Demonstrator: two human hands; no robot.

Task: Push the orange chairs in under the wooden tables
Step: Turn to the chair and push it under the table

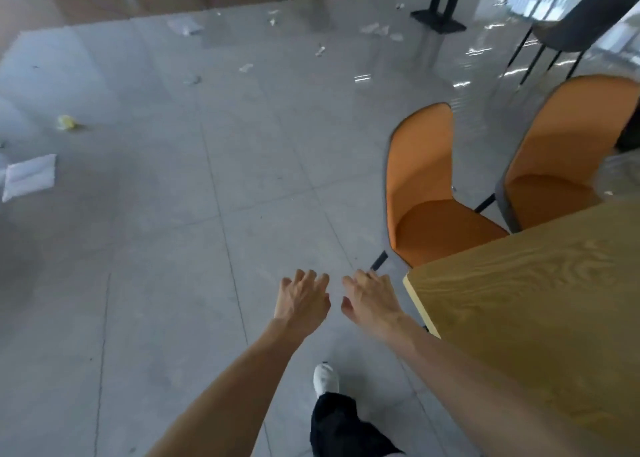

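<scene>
Littered grey floor (173, 214), table-hidden orange chair (426, 186) seats, left hand (303, 300) and right hand (372, 300) grip released, empty.

Wooden table (540, 318) cut off at the right and near edges, its top hiding the front of both orange chair seats (446, 231), far dark chair (585, 27) blurred, floor scraps (29, 176) too smeared to identify

The gray tile floor (166, 235) has bits of white paper (29, 176) lying around. A small yellow thing (66, 122) sits near the left side. Far back stands a dark gray chair (581, 27) beside a black table leg (439, 9). A white shoe (325, 379) is on the floor below.
</scene>
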